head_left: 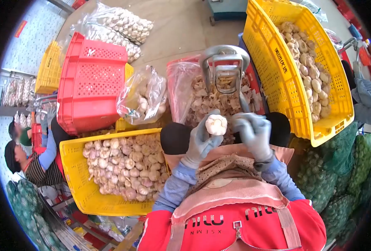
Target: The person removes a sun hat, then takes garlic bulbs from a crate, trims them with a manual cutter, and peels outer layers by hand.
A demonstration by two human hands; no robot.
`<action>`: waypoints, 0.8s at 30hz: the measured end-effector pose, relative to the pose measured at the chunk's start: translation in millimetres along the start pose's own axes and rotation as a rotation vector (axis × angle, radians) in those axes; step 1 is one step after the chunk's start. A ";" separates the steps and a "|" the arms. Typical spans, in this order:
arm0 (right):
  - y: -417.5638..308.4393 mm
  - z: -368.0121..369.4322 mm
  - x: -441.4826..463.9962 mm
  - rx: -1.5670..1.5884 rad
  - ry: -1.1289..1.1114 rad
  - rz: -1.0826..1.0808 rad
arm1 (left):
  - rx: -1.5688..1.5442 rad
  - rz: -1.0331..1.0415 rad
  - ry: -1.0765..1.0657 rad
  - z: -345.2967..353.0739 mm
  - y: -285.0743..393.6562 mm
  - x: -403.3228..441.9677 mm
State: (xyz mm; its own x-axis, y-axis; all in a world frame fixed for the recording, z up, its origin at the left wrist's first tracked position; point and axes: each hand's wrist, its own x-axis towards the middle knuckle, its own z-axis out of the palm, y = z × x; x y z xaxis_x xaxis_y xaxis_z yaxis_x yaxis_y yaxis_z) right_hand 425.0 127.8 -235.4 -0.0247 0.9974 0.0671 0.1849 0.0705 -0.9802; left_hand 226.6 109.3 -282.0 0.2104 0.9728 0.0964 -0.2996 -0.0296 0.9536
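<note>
My left hand [202, 140], in a grey glove, holds a white garlic bulb [216, 125] between its fingers, over my lap. Just right of the bulb is my right hand [253, 133], also gloved, with its fingers curled; they are blurred, and whether they hold anything is unclear. Beyond both hands, a grey metal frame [224, 54] stands over a heap of loose garlic skins [202, 102]. On the left, a yellow crate [74, 184] holds many garlic bulbs [129, 163].
A red crate [93, 77] and a plastic bag of garlic [143, 100] are at the upper left. Another yellow crate [277, 79] with garlic stands right. Green net sacks [336, 180] lie at lower right. Two people [43, 163] work at far left.
</note>
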 end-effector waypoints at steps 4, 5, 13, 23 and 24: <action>41.0 -26.7 34.5 -0.262 0.119 -0.243 | -0.198 -0.117 0.066 -8.2 -27.3 13.1; 68.5 -30.4 42.1 -0.367 0.003 -0.274 | -0.204 -0.114 0.065 -5.0 -29.9 19.2; -15.4 -38.2 6.9 0.205 -0.231 0.515 | -0.086 -0.156 0.061 2.8 -33.2 57.7; -50.4 -37.0 4.1 0.226 -0.186 0.624 | -0.140 -0.318 0.140 14.4 -2.7 61.1; -35.5 -34.1 3.6 0.228 -0.194 0.575 | -0.086 -0.290 0.150 13.0 -4.2 64.5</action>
State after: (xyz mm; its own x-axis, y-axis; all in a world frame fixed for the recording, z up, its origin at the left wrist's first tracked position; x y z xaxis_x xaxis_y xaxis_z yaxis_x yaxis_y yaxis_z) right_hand 451.8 129.3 -194.1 -0.1647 0.8538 -0.4939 0.0082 -0.4995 -0.8663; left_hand 253.5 169.2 -276.1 0.1610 0.9611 -0.2243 -0.3257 0.2663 0.9072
